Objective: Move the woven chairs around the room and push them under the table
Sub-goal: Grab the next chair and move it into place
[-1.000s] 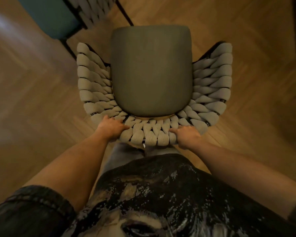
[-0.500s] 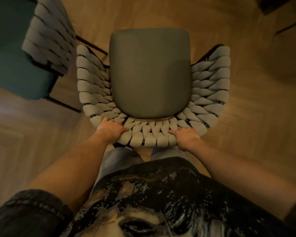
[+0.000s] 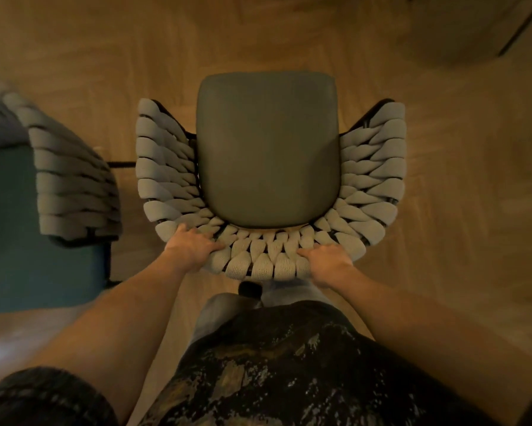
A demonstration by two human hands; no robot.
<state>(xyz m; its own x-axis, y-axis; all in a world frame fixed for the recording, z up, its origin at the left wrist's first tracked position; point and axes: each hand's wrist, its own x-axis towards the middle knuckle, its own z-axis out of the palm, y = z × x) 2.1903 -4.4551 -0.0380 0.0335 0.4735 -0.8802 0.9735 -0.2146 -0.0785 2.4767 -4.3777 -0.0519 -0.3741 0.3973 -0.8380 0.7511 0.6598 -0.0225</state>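
The person stands behind a woven chair (image 3: 267, 167) on the wooden floor (image 3: 443, 210), the left hand (image 3: 194, 247) and the right hand (image 3: 329, 262) each gripping the top of its woven backrest. A second woven chair (image 3: 70, 186) stands just beside it on the left. No tabletop is in view, so the push under the table appears not yet done for this chair.

floor (image 3: 443, 210): wood herringbone | light: dim, warm
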